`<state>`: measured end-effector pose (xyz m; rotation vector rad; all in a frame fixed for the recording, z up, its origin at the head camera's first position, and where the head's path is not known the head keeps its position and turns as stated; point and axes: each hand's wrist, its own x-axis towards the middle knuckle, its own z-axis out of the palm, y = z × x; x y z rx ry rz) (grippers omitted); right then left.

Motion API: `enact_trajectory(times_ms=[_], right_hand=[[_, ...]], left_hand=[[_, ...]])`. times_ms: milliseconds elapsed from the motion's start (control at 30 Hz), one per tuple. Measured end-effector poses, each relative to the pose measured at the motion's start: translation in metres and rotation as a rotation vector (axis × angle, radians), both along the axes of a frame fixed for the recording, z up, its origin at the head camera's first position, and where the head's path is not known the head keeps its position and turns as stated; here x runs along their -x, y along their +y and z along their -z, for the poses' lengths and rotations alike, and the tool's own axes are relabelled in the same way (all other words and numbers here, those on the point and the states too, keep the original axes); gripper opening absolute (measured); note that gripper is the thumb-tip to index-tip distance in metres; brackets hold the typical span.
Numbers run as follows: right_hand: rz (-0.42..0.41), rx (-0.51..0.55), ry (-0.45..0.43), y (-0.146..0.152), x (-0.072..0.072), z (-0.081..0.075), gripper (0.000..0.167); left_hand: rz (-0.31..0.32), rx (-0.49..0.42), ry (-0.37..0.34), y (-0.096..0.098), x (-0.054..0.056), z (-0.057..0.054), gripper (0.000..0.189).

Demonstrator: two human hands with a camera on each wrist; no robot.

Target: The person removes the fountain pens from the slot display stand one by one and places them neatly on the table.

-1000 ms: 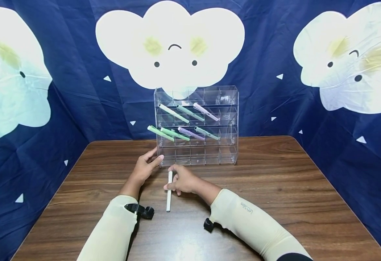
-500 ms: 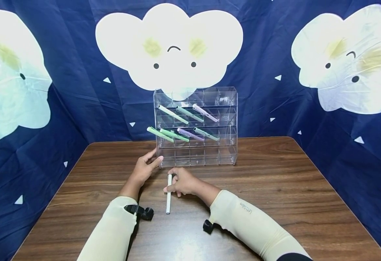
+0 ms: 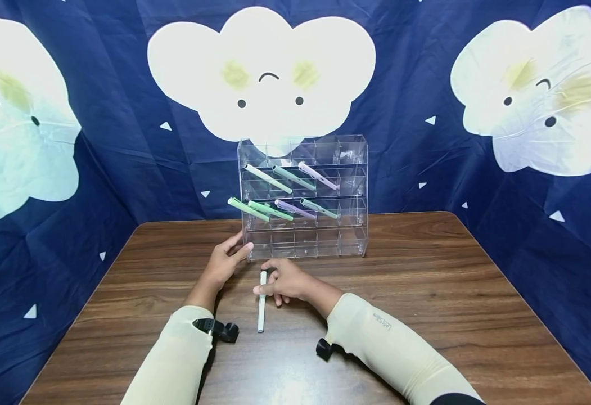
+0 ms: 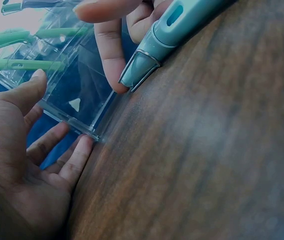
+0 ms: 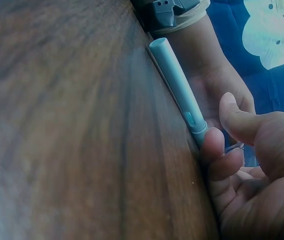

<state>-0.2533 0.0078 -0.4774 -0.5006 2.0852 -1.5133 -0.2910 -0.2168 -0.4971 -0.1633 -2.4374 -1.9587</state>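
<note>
A pale pen [image 3: 261, 312] with a wire clip lies on the wooden table in front of a clear acrylic rack [image 3: 305, 242]. Over its clip end is my right hand [image 3: 287, 281]. A fingertip touches that end in the left wrist view, and in the right wrist view other fingers lie against the pen [image 5: 179, 85], while the thumb [image 5: 234, 112] stands off it. My left hand [image 3: 221, 264] rests at the rack's lower left corner, its fingers [image 4: 77, 162] fairly straight at the base and its thumb on the other side. Its exact contact with the rack is partly hidden.
The rack's two middle tiers hold several slanted pens; a green pen [image 3: 244, 208] sticks out past the left side. Wood tabletop [image 3: 427, 292] surrounds the rack's front and sides. A dark blue curtain [image 3: 401, 163] with white clouds stands behind the table.
Both hands, the pale pen and the rack stay almost in place. The right hand's fingers shift very slightly; the head view tips a little.
</note>
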Motion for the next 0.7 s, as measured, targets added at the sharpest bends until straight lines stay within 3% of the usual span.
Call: enact_trajectory(times_ms=[400,700], right_hand=[[0.02,0.031,-0.024,0.014,-0.001,-0.013,0.074],[0.027,-0.039,0.074,0.031,-0.001,-0.028,0.077]], left_hand=[[-0.005,-0.007,0.011,0.001,0.0,-0.002,0.063],[-0.019,0.002,0.023,0.001,0.001,0.001,0.063]])
